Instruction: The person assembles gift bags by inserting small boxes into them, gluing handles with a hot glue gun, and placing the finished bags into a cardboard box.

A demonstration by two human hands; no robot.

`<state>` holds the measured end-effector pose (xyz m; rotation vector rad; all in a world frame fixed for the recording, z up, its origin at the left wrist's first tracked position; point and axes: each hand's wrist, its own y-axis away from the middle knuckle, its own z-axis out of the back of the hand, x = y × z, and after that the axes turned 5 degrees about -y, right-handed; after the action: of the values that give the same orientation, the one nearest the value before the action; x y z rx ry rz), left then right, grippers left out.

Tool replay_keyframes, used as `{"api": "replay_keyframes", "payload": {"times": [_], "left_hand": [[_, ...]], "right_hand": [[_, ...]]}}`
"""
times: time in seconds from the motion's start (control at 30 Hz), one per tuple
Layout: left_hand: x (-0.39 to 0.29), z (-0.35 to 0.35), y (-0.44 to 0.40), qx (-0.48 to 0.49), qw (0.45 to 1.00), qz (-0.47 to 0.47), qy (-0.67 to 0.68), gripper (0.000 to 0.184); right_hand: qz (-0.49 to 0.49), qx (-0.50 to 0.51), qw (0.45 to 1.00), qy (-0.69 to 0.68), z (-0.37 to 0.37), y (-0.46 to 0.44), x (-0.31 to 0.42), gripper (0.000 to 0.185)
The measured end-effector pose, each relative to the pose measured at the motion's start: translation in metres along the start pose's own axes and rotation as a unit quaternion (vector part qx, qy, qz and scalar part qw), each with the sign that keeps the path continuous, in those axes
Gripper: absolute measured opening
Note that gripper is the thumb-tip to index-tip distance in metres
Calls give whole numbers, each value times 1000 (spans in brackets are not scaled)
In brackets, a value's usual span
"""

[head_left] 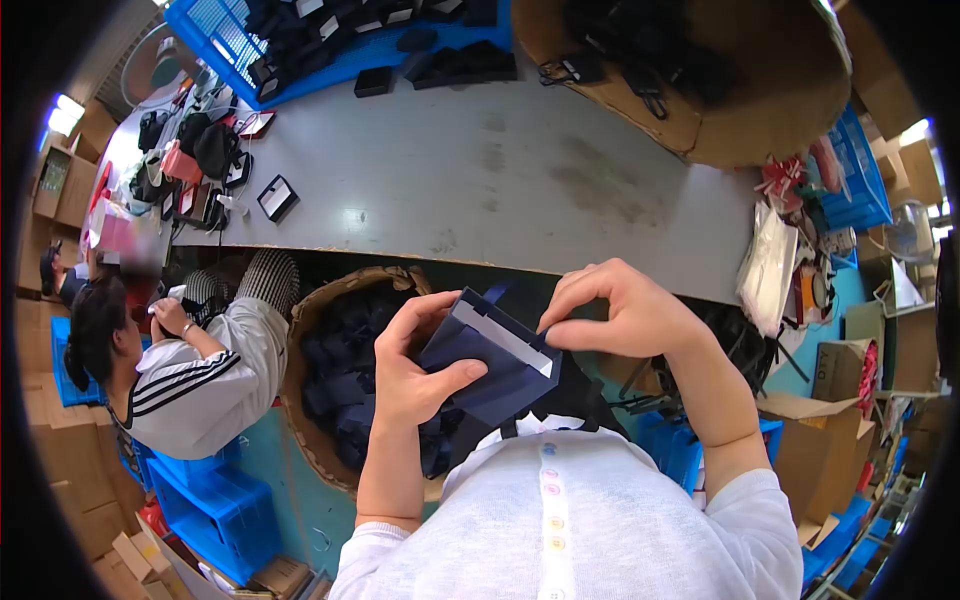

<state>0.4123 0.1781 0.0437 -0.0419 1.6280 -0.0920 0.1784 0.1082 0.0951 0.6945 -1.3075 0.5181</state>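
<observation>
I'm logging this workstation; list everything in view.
container: one, navy, in hands
tabletop: one, grey, ahead
plastic crates: several, blue, tabletop and floor
small boxes: many, black, far tabletop
open box: one, black and white, left tabletop
round carton: one, brown, far right tabletop
lower carton: one, brown, below tabletop
plastic bags: several, clear, right tabletop
clutter: many, multicoloured, left tabletop
coworkers: two, nearer in white, left
cardboard boxes: many, brown, both sides
left hand: one, bare, gripping container
right hand: one, bare, at container's edge
</observation>
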Motion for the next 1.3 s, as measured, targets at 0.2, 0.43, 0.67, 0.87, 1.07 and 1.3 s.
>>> {"api": "replay_keyframes", "payload": {"times": [0.2,0.43,0.67,0.87,1.07,1.3], "left_hand": [[3,2,-21,-52,995,-2,-88,59],[-9,-5,-55,-140,946,-187,-226,61],[-7,-29,-102,-199,891,-280,-296,68],[3,-40,-121,-213,895,-269,-285,69],[5,-42,-138,-195,914,-243,-261,69],[13,-33,-160,-198,956,-151,-156,66]], "right_hand": [[71,12,973,217,13,-44,-6,15],[254,-17,934,252,67,-72,15,15],[432,25,858,277,114,-82,32,19],[539,27,799,263,135,-91,27,10],[505,39,832,228,163,-106,38,11],[122,-78,988,-48,193,-133,11,34]]}}
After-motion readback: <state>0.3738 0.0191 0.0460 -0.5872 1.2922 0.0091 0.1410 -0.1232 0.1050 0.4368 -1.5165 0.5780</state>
